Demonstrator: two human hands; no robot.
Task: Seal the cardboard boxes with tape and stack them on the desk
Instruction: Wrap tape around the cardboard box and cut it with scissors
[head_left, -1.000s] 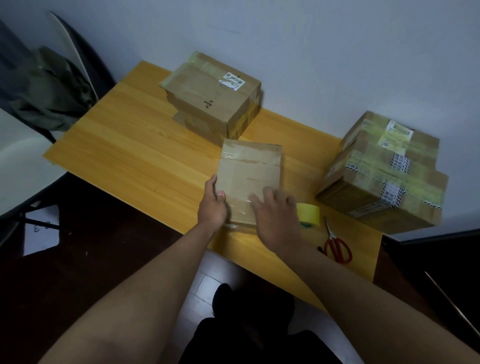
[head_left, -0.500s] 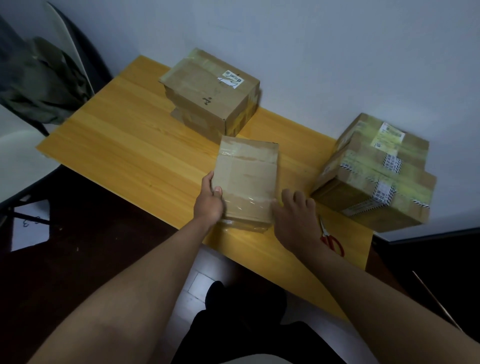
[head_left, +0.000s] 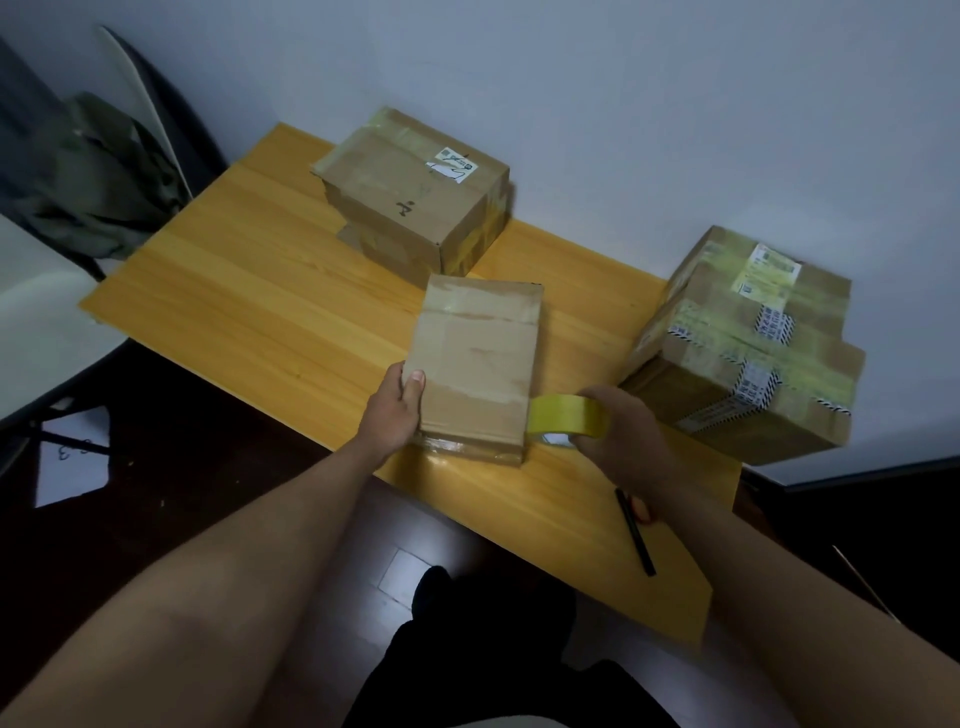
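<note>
A small brown cardboard box (head_left: 475, 358) lies flat near the front edge of the wooden desk (head_left: 249, 306). My left hand (head_left: 395, 410) grips its near left corner, thumb on top. My right hand (head_left: 623, 441) holds a roll of yellow tape (head_left: 569, 415) against the box's near right corner. A stack of two taped boxes (head_left: 415, 202) stands at the back of the desk. Another stack of taped boxes (head_left: 743, 348) sits at the right, against the wall.
Red-handled scissors (head_left: 636, 525) lie on the desk under my right forearm, partly hidden. A white chair (head_left: 47, 322) with a dark green garment (head_left: 93, 176) stands to the left of the desk. Dark floor lies below the desk's front edge.
My right hand left the box top, reached right and picked up the tape roll, bringing it to the box's right corner. My left hand kept holding the box.
</note>
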